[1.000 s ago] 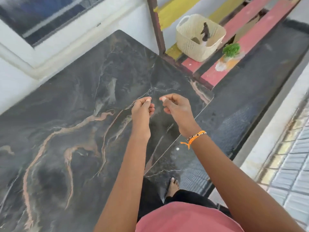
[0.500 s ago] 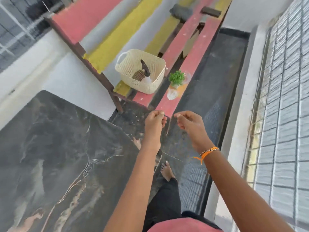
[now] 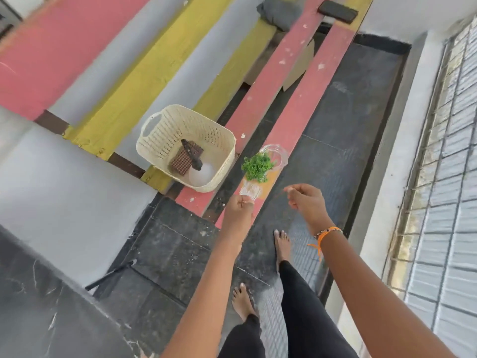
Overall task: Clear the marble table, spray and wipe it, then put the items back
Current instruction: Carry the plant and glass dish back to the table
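The dark marble table (image 3: pixel 38 306) shows only as a bare corner at the lower left. A cream woven basket (image 3: pixel 223 142) stands on the painted bench. It holds a white spray bottle (image 3: pixel 202 174) with a dark trigger and a brown checked cloth (image 3: pixel 183 158). Beside it, a small green plant (image 3: pixel 258 166) in a clear glass sits on a red plank. My left hand (image 3: pixel 238 206) is a closed fist just in front of that plank. My right hand (image 3: pixel 305 200), fingers curled in, hovers to the right over the floor. Nothing shows in either hand.
The bench (image 3: pixel 309 94) of red and yellow planks runs away from me along a white wall. At its far end lie a dark phone (image 3: pixel 337 11) and a grey bundle (image 3: pixel 281 11). My bare feet stand on dark floor tiles; a tiled ledge borders the right.
My view has swung off the marble table toward the bench, which is now nearer. Both hands have moved forward with me and drifted further apart, fingers still closed.
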Available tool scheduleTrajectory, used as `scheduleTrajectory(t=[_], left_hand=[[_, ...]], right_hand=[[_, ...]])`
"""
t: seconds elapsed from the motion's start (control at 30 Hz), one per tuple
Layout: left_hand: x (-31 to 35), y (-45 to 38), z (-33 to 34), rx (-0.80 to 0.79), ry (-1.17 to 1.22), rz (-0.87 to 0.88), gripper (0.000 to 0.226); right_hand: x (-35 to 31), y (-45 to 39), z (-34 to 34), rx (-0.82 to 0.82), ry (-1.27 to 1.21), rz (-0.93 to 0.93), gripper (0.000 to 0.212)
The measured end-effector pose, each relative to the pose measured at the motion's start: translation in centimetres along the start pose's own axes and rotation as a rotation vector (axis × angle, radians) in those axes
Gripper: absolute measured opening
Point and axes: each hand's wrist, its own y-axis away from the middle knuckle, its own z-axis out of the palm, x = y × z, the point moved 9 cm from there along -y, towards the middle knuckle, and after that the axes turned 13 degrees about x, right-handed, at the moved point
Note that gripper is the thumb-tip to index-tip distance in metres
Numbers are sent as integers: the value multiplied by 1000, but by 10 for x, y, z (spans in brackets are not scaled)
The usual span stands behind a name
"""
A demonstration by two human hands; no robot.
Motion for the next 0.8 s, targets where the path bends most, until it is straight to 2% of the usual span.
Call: scheduleTrajectory(t=[0.13, 0.27, 0.4, 0.47, 0.57, 0.63, 0.7, 0.77, 0.8], left_hand=[[0, -44, 42, 4, -31, -160, 27], [18, -83, 66, 116, -181, -27, 49], [-1, -119, 87, 138, -238, -173, 83], [-1, -135, 91, 159, -258, -149, 94], [6, -155, 99, 183, -316, -51, 98], [13, -163, 101, 216, -326, 29, 97], [14, -174, 104, 243, -287, 53, 91], [14, -182, 103, 263, -260, 68, 82], [13, -187, 102, 275, -269, 79, 77]], right_hand=[[8, -76, 20, -50, 57, 105, 21], [11, -126, 40, -81, 137, 141, 27], [24, -178, 57, -23, 225, 168, 13], [29, -196, 63, 5, 324, 158, 23], [33, -218, 73, 24, 388, 144, 25], [36, -226, 81, -16, 440, 139, 11], [40, -233, 90, -63, 501, 115, 11], [41, -235, 91, -57, 495, 107, 4], [42, -237, 91, -40, 484, 105, 8]])
